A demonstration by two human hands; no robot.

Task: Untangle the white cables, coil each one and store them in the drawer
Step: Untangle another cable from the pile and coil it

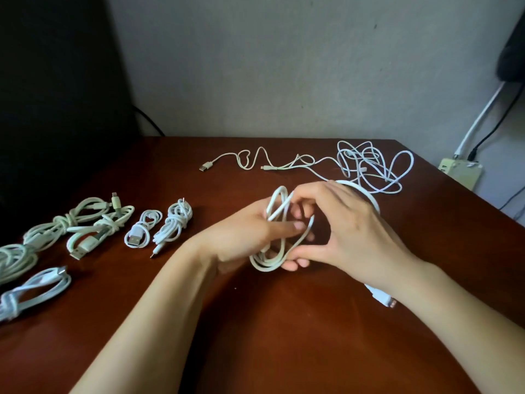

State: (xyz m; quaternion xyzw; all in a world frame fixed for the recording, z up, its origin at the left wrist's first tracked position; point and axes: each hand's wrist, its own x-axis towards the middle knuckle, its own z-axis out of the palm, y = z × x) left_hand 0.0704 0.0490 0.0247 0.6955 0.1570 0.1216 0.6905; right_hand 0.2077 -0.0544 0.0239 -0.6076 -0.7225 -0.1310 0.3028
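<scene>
My left hand [250,231] grips a loose coil of white cable [277,237] over the middle of the brown table [284,336]. My right hand [341,226] curls its fingers round the same coil from the right. One strand of this cable arcs behind my right hand, and its USB plug [383,300] pokes out under my right wrist. A tangle of white cables [369,166] lies at the back right. One loose cable [250,162] trails left from it. Several coiled cables [99,226] lie in a row at the left. No drawer is in view.
A dark screen or panel [56,95] stands at the back left. A beige power strip [460,172] with black and white leads sits beyond the table's right edge. A grey wall [284,66] closes the back.
</scene>
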